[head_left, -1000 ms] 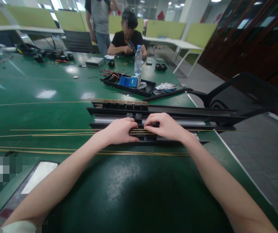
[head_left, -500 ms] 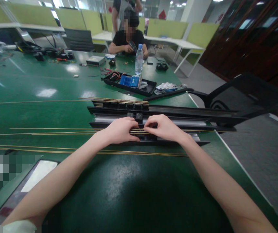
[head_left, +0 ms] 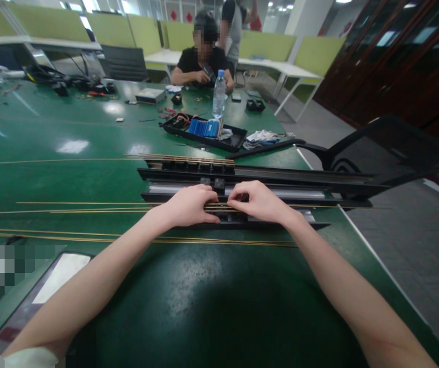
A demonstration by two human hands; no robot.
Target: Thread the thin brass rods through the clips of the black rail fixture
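My left hand [head_left: 192, 205] lies across the nearest black rail [head_left: 281, 225], its fingers toward the far wall and its thumb toward the near one, with thin brass rods passing between them. Just to its right, my right hand [head_left: 260, 202] is closed in a pinch on a thin brass rod [head_left: 89, 203] that runs lengthwise above the rail. The fingertips hide the exact grip. Below the hands, a dark block [head_left: 238, 217] sits inside the rail, partly covered. Two small black blocks [head_left: 219, 185] stand in the channel just beyond my fingers.
More brass rods [head_left: 223, 241] lie on the green table [head_left: 189, 317] nearer me. Behind the hands is another black rail [head_left: 300, 175]. A black tray [head_left: 235, 143], a water bottle [head_left: 218, 97] and gloves [head_left: 261, 139] stand farther back. A seated person [head_left: 204, 61] works opposite.
Both my hands keep nearly the same place and pose. In the background, the standing person has moved to the right behind the seated one.
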